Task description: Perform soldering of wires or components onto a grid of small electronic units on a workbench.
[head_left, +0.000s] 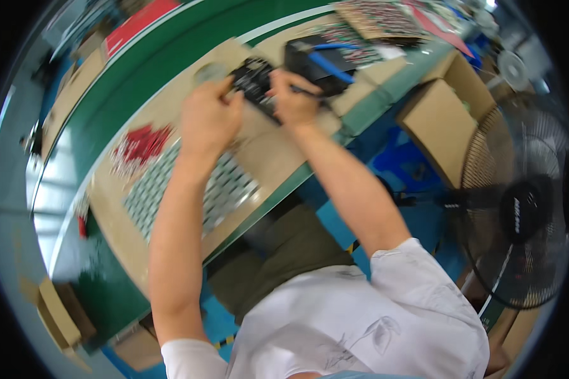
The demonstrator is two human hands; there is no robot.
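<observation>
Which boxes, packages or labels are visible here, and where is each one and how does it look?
Cardboard box: right of the bench, brown, open top.
Flat cardboard pieces: lower left on the floor, brown.
Red flat sheet: top left, rectangular.
Fan hub label: right edge, small pale mark on black; too blurred to describe.

Component tray (227, 189) on bench (272, 161), fan (518, 202) right.

Head camera looks steeply down, close over the workbench (114, 114)

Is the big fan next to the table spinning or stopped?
Cannot tell. The fan stands at the person's right, but its blades behind the wire grille are too dark and blurred to read.
</observation>
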